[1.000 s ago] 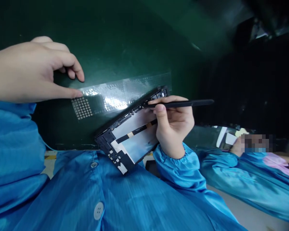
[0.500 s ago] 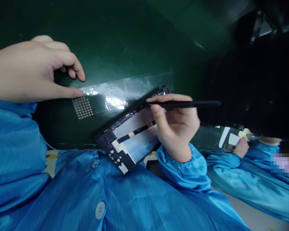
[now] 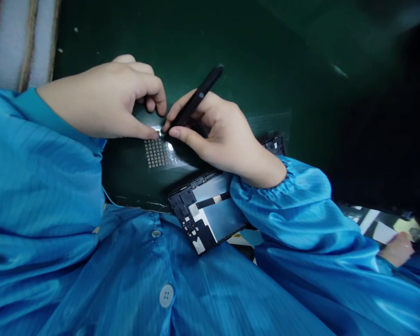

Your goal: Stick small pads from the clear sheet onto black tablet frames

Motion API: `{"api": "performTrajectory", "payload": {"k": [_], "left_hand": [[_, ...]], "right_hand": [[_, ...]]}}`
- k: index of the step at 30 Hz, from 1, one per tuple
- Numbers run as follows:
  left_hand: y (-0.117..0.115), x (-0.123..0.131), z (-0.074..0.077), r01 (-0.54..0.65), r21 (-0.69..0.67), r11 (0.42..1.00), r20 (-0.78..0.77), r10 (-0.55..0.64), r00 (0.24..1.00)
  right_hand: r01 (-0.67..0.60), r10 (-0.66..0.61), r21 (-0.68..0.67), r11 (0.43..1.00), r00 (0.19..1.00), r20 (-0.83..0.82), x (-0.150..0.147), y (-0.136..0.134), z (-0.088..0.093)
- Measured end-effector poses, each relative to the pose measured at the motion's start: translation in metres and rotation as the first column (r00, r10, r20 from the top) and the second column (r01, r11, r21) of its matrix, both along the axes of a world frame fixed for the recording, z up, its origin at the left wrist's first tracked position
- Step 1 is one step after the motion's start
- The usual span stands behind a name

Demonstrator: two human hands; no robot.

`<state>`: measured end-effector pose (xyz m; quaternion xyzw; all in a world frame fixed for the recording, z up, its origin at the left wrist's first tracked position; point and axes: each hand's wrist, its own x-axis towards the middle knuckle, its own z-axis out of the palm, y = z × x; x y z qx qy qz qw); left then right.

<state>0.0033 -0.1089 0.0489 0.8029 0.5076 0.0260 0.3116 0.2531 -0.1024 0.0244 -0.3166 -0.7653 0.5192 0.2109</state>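
My right hand (image 3: pixel 219 128) is closed on a pair of black tweezers (image 3: pixel 199 98), tilted with the tips pointing down at the near end of a clear plastic film (image 3: pixel 178 157). Small square pads (image 3: pixel 156 154) sit in a grid on that end of the film, right below the tips. My left hand (image 3: pixel 126 100) rests its thumb tip on the film's edge beside the pads, fingers curled but apart from the thumb. Under my right wrist lies an opened phone or tablet body (image 3: pixel 210 210), its upper part partly hidden by my forearm and sleeve.
A dark green work surface (image 3: pixel 248 42) spreads beneath everything. Cardboard edges with pale filling (image 3: pixel 24 42) stand at the upper left. At the lower right, another person's hand (image 3: pixel 397 249) is near white and yellowish pieces (image 3: pixel 385 232).
My right hand has moved left from the device to the pads, swinging the tweezers from level to steeply tilted. The view has shifted left; my left thumb stays at the film's edge.
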Motion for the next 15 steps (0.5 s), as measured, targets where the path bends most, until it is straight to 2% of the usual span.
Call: {"api": "performTrajectory", "payload": {"k": [3, 6, 9, 10, 12, 13, 15], "left_hand": [[0.001, 0.002, 0.0, -0.002, 0.001, 1.0, -0.015, 0.002, 1.0], [0.001, 0.002, 0.001, -0.008, 0.007, 1.0, -0.026, 0.008, 1.0], [0.002, 0.002, 0.002, -0.01, 0.009, 1.0, -0.029, 0.011, 1.0], [0.002, 0.001, 0.002, -0.009, 0.008, 1.0, -0.028, 0.01, 1.0], [0.003, 0.0, 0.0, -0.011, 0.004, 1.0, -0.023, 0.011, 1.0], [0.003, 0.0, -0.001, -0.015, 0.005, 1.0, -0.019, 0.015, 1.0], [0.004, -0.002, -0.005, -0.03, 0.012, 0.999, -0.009, 0.03, 1.0]], "right_hand": [[0.044, -0.044, -0.029, 0.999, 0.999, 0.013, -0.005, -0.001, 0.006], [0.033, -0.032, -0.047, 0.998, 0.999, 0.014, -0.007, 0.005, 0.009], [0.051, -0.067, -0.164, 0.985, 0.993, -0.097, 0.008, 0.004, 0.013], [0.108, -0.137, -0.197, 0.974, 0.98, -0.142, 0.017, -0.001, 0.014], [0.332, -0.362, -0.164, 0.929, 0.907, -0.216, 0.04, -0.018, 0.017], [0.468, -0.477, -0.1, 0.878, 0.845, -0.241, 0.052, -0.029, 0.018], [0.673, -0.636, 0.062, 0.737, 0.722, -0.273, 0.072, -0.052, 0.015]]}}
